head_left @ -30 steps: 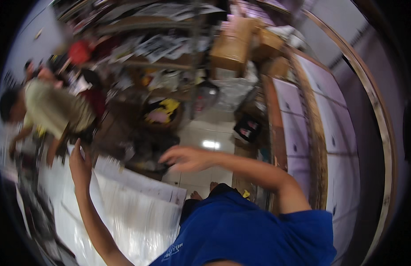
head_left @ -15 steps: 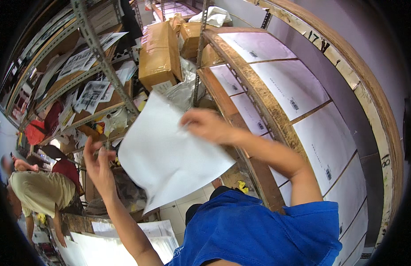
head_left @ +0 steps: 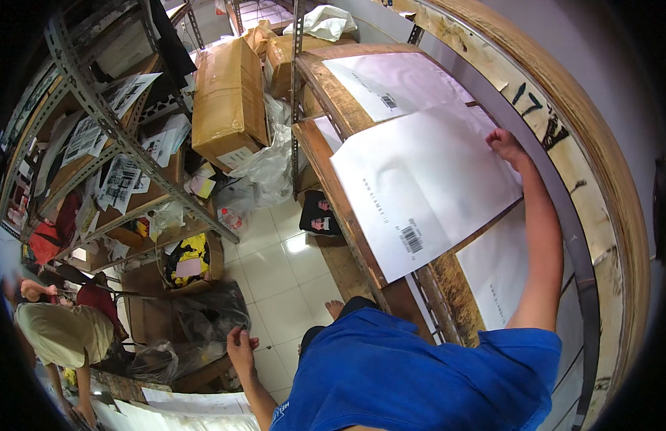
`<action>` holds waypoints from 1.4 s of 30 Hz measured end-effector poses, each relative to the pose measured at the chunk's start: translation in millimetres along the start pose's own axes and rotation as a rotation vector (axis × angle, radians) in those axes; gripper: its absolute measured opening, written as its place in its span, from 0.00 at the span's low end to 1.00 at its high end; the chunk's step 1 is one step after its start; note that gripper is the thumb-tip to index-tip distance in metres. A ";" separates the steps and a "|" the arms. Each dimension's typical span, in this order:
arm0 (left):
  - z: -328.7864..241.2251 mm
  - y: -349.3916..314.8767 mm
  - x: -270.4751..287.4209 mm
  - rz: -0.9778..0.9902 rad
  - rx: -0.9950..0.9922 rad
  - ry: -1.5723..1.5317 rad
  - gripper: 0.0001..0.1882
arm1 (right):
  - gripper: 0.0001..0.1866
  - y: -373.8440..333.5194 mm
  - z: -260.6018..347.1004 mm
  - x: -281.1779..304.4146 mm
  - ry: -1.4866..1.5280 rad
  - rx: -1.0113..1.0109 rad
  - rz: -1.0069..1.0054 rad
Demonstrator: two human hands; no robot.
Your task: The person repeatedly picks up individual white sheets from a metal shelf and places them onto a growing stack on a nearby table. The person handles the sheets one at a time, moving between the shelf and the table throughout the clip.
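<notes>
My right hand is closed at the far right edge of a large white sheet with a printed barcode, seemingly pinching it; the fingertips are partly hidden. The sheet rests over the upper wooden rack board, and its near left part overhangs the board's inner edge. Beyond it lies another white sheet, partly overlapped, and closer to me is a third one on the same board. My left hand hangs low by my side over the tiled floor, holding nothing, fingers loosely bent and apart.
Cardboard boxes and crumpled plastic stand beyond the rack. Metal shelving with papers is on the left, above a carton of yellow and black items. A person in a beige shirt bends at the lower left.
The white sheet has moved right from in front of me onto the rack, its printed face now showing. My right hand went right with it; my left hand let go and dropped lower.
</notes>
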State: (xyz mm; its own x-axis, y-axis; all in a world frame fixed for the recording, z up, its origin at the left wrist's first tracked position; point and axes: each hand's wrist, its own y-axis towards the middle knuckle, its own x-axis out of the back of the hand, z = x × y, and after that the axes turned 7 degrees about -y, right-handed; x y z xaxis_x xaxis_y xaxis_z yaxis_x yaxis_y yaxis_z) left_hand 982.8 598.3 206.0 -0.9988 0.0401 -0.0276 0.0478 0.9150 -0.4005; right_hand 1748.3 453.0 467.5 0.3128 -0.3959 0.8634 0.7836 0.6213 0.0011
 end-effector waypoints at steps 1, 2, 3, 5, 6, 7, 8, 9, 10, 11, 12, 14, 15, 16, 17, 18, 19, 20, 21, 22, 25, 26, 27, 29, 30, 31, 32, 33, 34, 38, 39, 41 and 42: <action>1.6 -4.2 -11.2 0.020 0.009 0.005 0.19 | 0.09 12.5 -20.8 -6.1 -0.054 -0.010 -0.052; 1.5 -7.1 -21.8 0.038 0.016 0.009 0.19 | 0.08 25.4 -44.7 -9.0 -0.044 0.083 -0.106; -1.2 -9.1 -27.9 0.045 0.017 0.015 0.19 | 0.08 32.1 -51.5 -12.2 -0.106 0.149 -0.174; -6.7 -9.5 -35.9 0.046 -0.018 0.049 0.19 | 0.09 42.3 -65.7 -16.9 -0.229 0.279 -0.315; -8.7 -4.1 -42.3 0.074 -0.035 0.061 0.19 | 0.09 59.8 -103.2 1.1 -0.187 0.225 -0.226; -11.7 -2.7 -44.9 0.080 -0.052 0.081 0.20 | 0.08 69.2 -116.3 5.9 -0.192 0.186 -0.210; -15.6 -2.2 -44.7 0.075 -0.051 0.100 0.19 | 0.08 73.5 -117.1 5.1 -0.201 0.164 -0.213; -20.5 -1.1 -44.4 0.075 -0.049 0.117 0.19 | 0.08 75.3 -116.6 6.0 -0.218 0.153 -0.223; -25.3 -0.6 -45.3 0.077 -0.047 0.135 0.19 | 0.08 75.7 -116.5 7.4 -0.230 0.146 -0.235; -30.2 -1.2 -47.8 0.065 -0.044 0.129 0.18 | 0.08 75.4 -116.3 9.2 -0.234 0.142 -0.246; -35.2 -3.6 -51.5 0.050 -0.040 0.123 0.18 | 0.08 78.0 -118.7 10.1 -0.239 0.139 -0.254; -41.3 -6.4 -57.4 0.030 -0.035 0.118 0.18 | 0.08 80.9 -123.9 7.0 -0.235 0.130 -0.260; -42.5 -6.4 -60.2 0.032 -0.033 0.117 0.18 | 0.08 84.8 -127.4 11.8 -0.239 0.122 -0.262; -43.2 -6.2 -62.3 0.033 -0.031 0.117 0.18 | 0.08 85.9 -132.0 12.8 -0.237 0.114 -0.264; -42.7 -5.1 -63.7 0.041 -0.026 0.127 0.18 | 0.08 87.7 -136.3 14.8 -0.237 0.106 -0.269; -40.4 -2.9 -65.5 0.051 -0.020 0.135 0.18 | 0.08 89.0 -140.5 17.7 -0.239 0.102 -0.275; -38.5 -1.0 -67.0 0.060 -0.014 0.143 0.19 | 0.08 91.0 -144.0 20.0 -0.243 0.093 -0.282; -37.4 0.3 -68.2 0.063 -0.013 0.148 0.19 | 0.08 92.5 -147.4 22.1 -0.246 0.085 -0.288; -36.6 1.2 -69.5 0.066 -0.014 0.154 0.19 | 0.08 93.4 -150.2 24.6 -0.246 0.078 -0.294; -35.7 2.2 -70.4 0.069 -0.014 0.159 0.19 | 0.08 93.4 -152.9 28.1 -0.250 0.071 -0.300; -34.4 -0.3 -66.8 0.069 -0.017 0.162 0.19 | 0.08 83.0 -139.8 20.4 -0.230 0.104 -0.308; -35.9 -0.7 -68.1 0.066 -0.022 0.169 0.19 | 0.08 80.1 -137.3 21.5 -0.230 0.095 -0.310; -38.9 -1.9 -70.3 0.063 -0.026 0.175 0.20 | 0.08 77.4 -133.2 22.0 -0.231 0.086 -0.312; -41.9 -3.5 -71.5 0.053 -0.032 0.194 0.20 | 0.08 74.6 -125.0 20.9 -0.270 0.094 -0.305; -42.4 -1.5 -72.3 0.057 -0.035 0.202 0.20 | 0.08 74.9 -130.1 24.6 -0.288 0.089 -0.304; -43.2 -0.2 -73.5 0.058 -0.037 0.210 0.20 | 0.08 78.2 -134.1 27.7 -0.293 0.074 -0.293; -45.2 0.5 -75.8 0.059 -0.030 0.207 0.19 | 0.08 81.5 -138.3 30.2 -0.298 0.061 -0.281; -47.2 0.7 -77.1 0.058 -0.022 0.204 0.19 | 0.08 82.8 -143.3 32.0 -0.291 0.090 -0.304; -48.4 1.6 -78.3 0.054 -0.015 0.200 0.19 | 0.07 84.1 -148.0 33.2 -0.284 0.121 -0.326; -47.0 -4.2 -67.8 0.039 -0.060 0.212 0.20 | 0.06 107.6 -141.9 16.6 -0.355 0.195 -0.467; -45.7 -3.3 -63.4 0.028 -0.066 0.208 0.20 | 0.08 118.3 -157.3 21.4 -0.429 0.233 -0.555; -43.1 0.2 -56.4 0.014 -0.096 0.192 0.21 | 0.11 142.6 -172.8 43.3 -0.602 0.317 -0.784; -49.8 -12.7 -49.9 -0.058 -0.122 0.215 0.22 | 0.12 155.1 -142.7 22.6 -0.304 0.244 -0.522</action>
State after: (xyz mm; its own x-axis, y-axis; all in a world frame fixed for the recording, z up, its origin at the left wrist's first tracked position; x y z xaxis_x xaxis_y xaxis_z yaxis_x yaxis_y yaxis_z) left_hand 1031.6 604.7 258.1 -0.9795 0.0587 0.1925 0.0021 0.9594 -0.2819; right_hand 1953.6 443.9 415.1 -0.2699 -0.5008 0.8224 0.6357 0.5489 0.5428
